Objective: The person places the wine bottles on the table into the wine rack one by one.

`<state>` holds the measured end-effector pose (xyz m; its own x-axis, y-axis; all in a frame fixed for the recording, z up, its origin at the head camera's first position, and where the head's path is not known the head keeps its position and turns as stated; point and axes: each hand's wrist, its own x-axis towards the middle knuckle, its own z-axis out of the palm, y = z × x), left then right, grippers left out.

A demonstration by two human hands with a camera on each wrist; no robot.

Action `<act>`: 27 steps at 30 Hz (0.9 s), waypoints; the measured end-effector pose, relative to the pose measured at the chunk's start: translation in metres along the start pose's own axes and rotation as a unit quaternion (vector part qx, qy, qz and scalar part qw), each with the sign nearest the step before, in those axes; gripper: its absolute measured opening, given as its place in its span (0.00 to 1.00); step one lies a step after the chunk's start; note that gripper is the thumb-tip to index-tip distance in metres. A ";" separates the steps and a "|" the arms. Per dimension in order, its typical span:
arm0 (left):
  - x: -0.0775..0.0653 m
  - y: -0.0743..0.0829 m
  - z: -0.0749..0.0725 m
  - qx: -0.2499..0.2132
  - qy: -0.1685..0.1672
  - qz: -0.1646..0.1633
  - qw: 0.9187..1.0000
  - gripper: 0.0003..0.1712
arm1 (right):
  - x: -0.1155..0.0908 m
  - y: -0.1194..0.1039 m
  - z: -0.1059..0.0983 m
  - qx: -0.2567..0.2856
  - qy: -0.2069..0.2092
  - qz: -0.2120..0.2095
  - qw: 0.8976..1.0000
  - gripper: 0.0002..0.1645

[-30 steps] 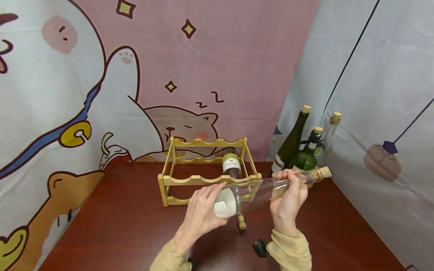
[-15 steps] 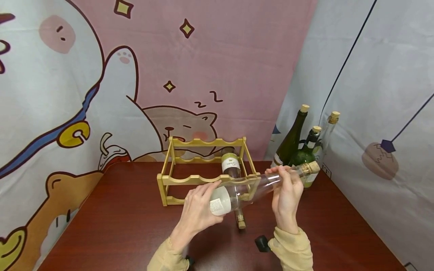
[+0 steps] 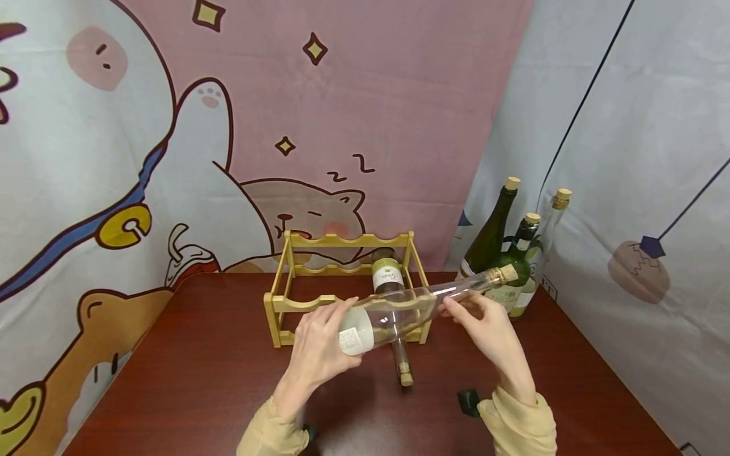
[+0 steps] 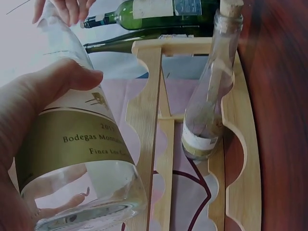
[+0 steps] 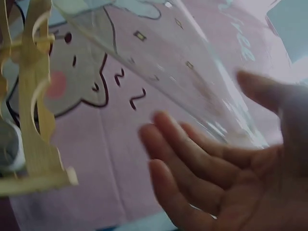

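My left hand (image 3: pixel 318 342) grips a clear glass wine bottle (image 3: pixel 399 311) round its labelled lower end. The corked neck slants up to the right. In the left wrist view, my thumb lies across the bottle's gold and white label (image 4: pixel 77 139). My right hand (image 3: pixel 485 316) is at the neck, its fingers loose and thumb spread away from them; the right wrist view shows the hand (image 5: pixel 216 163) beside the glass. Behind the bottle stands a wooden wine rack (image 3: pixel 296 305). Another clear corked bottle (image 3: pixel 388 275) lies in its right part, cork towards me.
Several corked bottles stand at the back right, among them a tall dark green bottle (image 3: pixel 492 237), a shorter green bottle (image 3: pixel 516 256) and a clear bottle (image 3: pixel 550 228). A printed cloth (image 3: pixel 399 126) hangs behind the dark red table (image 3: pixel 188 367).
The held bottle has moved left, across the front of the rack. My right hand has loosened from round the neck, its wrist shifting right. The bottle in the rack stays put.
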<state>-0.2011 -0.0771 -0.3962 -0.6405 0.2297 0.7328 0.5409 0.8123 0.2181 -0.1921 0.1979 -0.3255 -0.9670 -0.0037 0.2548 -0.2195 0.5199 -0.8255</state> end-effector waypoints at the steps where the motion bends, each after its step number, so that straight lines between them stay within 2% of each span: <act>1: 0.000 -0.001 0.000 0.003 0.001 0.000 1.000 0.57 | -0.001 0.001 -0.002 -0.039 -0.014 -0.013 0.999 0.18; 4: 0.000 -0.003 -0.001 0.005 0.000 -0.001 1.000 0.57 | -0.004 0.002 -0.005 -0.118 -0.034 -0.055 0.991 0.17; 8: 0.000 -0.005 -0.002 0.007 -0.004 -0.002 1.000 0.57 | -0.008 0.001 -0.007 -0.161 -0.040 -0.115 0.979 0.14; 11: 0.000 -0.006 -0.003 0.014 -0.006 -0.003 1.000 0.57 | -0.010 0.001 -0.006 -0.187 -0.022 -0.169 0.967 0.13; 14: 0.000 -0.008 -0.003 0.019 -0.006 -0.002 1.000 0.57 | -0.012 0.001 -0.006 -0.223 0.030 -0.248 0.942 0.15; 18: 0.001 -0.008 -0.003 0.025 -0.005 0.003 1.000 0.57 | -0.011 0.000 -0.006 -0.275 0.117 -0.355 0.886 0.21; 20: 0.001 -0.008 -0.003 0.028 -0.006 0.005 1.000 0.57 | -0.010 0.000 -0.007 -0.287 0.137 -0.385 0.866 0.18; 22: 0.001 -0.008 -0.003 0.035 -0.007 0.009 0.999 0.57 | -0.008 0.000 -0.008 -0.293 0.140 -0.397 0.858 0.18; 27: 0.000 -0.007 -0.004 0.055 -0.014 0.014 0.998 0.58 | -0.006 0.002 -0.008 -0.322 0.130 -0.394 0.851 0.26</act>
<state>-0.2031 -0.0850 -0.3951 -0.6409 0.2671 0.7196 0.4968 0.8590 0.1235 -0.1860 0.2052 -0.3246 -0.4733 -0.4220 0.7732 -0.5887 0.8045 0.0787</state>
